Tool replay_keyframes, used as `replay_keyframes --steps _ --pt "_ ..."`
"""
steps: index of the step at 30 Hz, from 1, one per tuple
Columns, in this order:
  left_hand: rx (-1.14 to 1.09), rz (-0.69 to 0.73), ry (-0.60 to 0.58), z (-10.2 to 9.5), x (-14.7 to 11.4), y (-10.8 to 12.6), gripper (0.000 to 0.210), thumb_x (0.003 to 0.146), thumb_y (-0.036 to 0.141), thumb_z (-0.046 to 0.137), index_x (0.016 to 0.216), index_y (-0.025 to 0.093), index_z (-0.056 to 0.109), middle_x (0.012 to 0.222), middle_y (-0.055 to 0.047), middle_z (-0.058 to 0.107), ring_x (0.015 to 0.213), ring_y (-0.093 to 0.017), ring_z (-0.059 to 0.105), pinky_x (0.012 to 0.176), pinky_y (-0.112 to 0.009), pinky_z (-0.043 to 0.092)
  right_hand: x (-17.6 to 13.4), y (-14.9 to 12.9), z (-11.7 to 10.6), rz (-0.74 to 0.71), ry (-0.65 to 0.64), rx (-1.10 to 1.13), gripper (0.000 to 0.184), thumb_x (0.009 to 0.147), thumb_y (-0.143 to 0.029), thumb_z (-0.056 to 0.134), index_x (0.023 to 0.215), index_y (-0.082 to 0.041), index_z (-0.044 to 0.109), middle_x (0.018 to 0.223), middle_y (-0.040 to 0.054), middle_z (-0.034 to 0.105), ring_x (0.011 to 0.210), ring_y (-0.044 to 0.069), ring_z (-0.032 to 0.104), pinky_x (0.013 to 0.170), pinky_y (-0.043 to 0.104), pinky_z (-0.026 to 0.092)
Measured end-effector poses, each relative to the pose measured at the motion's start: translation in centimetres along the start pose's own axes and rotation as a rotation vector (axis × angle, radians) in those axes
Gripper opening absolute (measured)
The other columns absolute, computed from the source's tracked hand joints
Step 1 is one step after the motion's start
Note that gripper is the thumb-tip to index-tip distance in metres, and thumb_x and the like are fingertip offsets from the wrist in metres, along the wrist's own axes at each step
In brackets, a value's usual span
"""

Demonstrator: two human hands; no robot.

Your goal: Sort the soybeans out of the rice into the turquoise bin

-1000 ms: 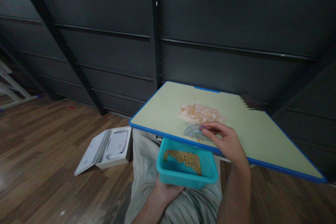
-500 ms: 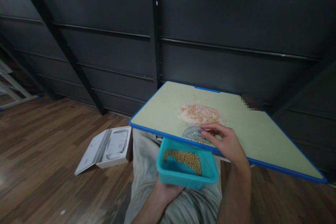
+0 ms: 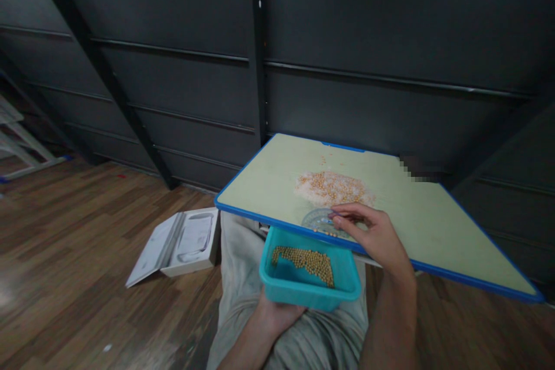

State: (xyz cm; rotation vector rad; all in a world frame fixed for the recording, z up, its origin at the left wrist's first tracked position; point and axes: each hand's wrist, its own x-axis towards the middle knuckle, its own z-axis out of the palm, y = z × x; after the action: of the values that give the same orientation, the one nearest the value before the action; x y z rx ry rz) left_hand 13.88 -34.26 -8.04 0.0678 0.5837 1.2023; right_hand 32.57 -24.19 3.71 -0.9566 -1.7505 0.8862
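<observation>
My right hand [image 3: 370, 231] pinches a clear protractor [image 3: 318, 218], its curved edge turned toward the pile. Several soybeans [image 3: 328, 233] lie between the protractor and the near edge of the pale green board [image 3: 433, 231]. Beyond it is a mound of soybeans mixed with white grains [image 3: 333, 186], perhaps rice or salt. Below the board's edge, my left hand [image 3: 277, 313] holds a turquoise plastic box [image 3: 299, 295] from underneath; most of its fingers are hidden by the box. Inside the box, soybeans [image 3: 310, 261] are gathered in a curved band.
On the wooden floor [image 3: 65, 243] at left lies an open white box [image 3: 191, 243] with its lid folded out. A dark panelled wall [image 3: 195, 87] rises behind the board. A white metal frame [image 3: 26, 150] stands at far left. The board rests above my lap.
Almost nothing differs. The whole view has shifted very slightly; both hands, the protractor and the turquoise box keep their places.
</observation>
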Motion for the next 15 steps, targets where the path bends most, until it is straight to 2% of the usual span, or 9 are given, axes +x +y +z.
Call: replay_keyframes --steps 2,5,8,13,15 --pt "-0.007 0.009 -0.019 0.2 0.1 0.0 0.067 0.086 0.051 0.1 0.148 0.03 0.087 0.152 -0.013 0.091 0.168 -0.052 0.065 0.144 -0.077 0.048 0.0 -0.1 0.0 0.001 -0.007 0.002 0.017 0.09 -0.04 0.094 0.101 -0.03 0.101 0.103 0.008 0.097 0.091 0.03 0.091 0.085 0.046 0.075" --pt "-0.016 0.018 0.023 0.7 0.0 0.1 0.061 0.09 0.053 0.097 0.146 0.031 0.088 0.147 -0.012 0.092 0.168 -0.05 0.065 0.146 -0.075 0.047 0.0 -0.1 0.0 -0.002 -0.009 -0.003 0.016 0.091 -0.04 0.093 0.101 -0.031 0.101 0.105 0.0079 0.097 0.093 0.03 0.091 0.086 0.047 0.075" --pt "-0.026 0.01 -0.015 0.9 -0.5 0.3 0.062 0.089 0.052 0.098 0.147 0.031 0.088 0.147 -0.012 0.093 0.17 -0.049 0.064 0.147 -0.075 0.045 0.0 -0.1 -0.1 -0.002 -0.014 -0.007 0.015 0.092 -0.039 0.093 0.102 -0.031 0.101 0.106 0.0079 0.098 0.094 0.031 0.092 0.088 0.048 0.076" --pt "-0.021 0.011 0.047 0.1 -0.5 0.2 0.058 0.09 0.052 0.098 0.142 0.027 0.09 0.143 -0.013 0.094 0.169 -0.051 0.064 0.148 -0.074 0.043 -0.1 0.0 -0.1 0.005 -0.013 -0.001 0.016 0.092 -0.039 0.093 0.103 -0.031 0.101 0.104 0.0075 0.097 0.09 0.029 0.091 0.088 0.047 0.076" --pt "-0.023 0.026 0.038 -0.2 -0.2 0.0 0.06 0.09 0.052 0.097 0.143 0.027 0.089 0.144 -0.013 0.094 0.168 -0.05 0.065 0.147 -0.074 0.045 0.0 0.1 -0.1 0.001 -0.018 0.002 0.016 0.092 -0.039 0.093 0.103 -0.031 0.101 0.104 0.0076 0.097 0.09 0.029 0.091 0.087 0.047 0.076"
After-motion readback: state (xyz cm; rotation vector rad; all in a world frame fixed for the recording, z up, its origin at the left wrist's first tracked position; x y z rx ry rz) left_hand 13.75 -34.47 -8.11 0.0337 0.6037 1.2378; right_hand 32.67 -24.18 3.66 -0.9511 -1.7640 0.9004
